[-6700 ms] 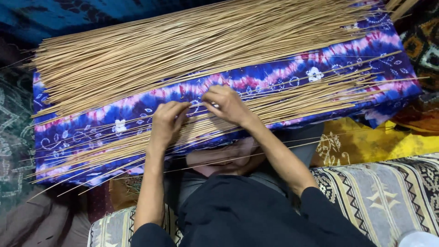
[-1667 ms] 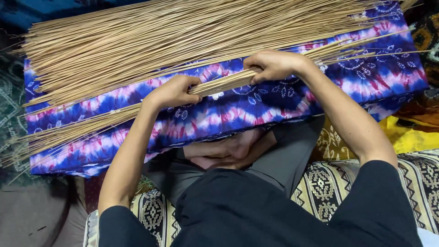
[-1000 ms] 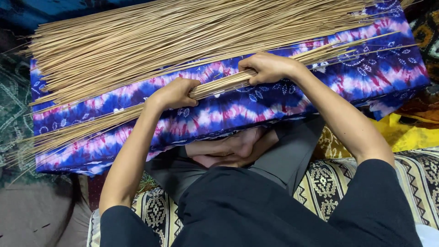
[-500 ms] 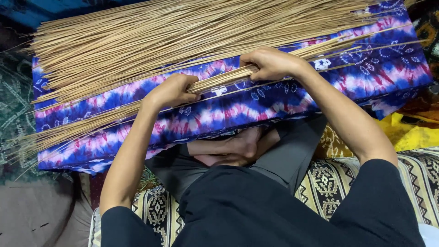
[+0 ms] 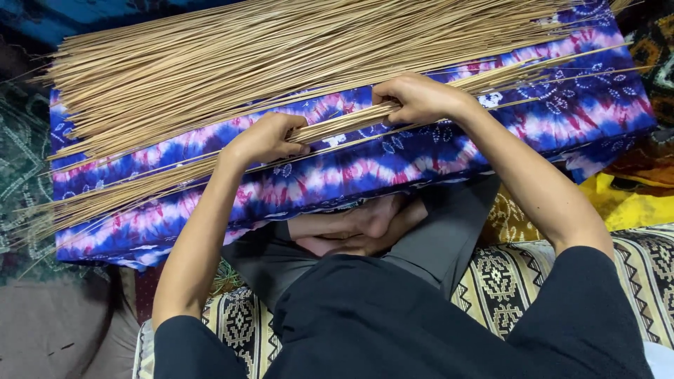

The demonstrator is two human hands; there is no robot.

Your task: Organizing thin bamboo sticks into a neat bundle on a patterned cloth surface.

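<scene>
we are sitting cross-legged at a tie-dyed blue and purple cushion (image 5: 393, 165) with a big pile of thin sticks (image 5: 281, 63) lying across it. nearer us, our left hand (image 5: 263, 138) and right hand (image 5: 418, 97) are each closing curled fingers around 1 smaller bundle of sticks (image 5: 344, 125) on the cushion's front edge.

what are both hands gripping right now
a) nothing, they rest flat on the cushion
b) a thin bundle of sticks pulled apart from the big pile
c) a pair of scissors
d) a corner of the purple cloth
b: the left hand and right hand each close around a thin bundle of sticks lying on the purple cloth, nearer the person than the big pile.
</scene>
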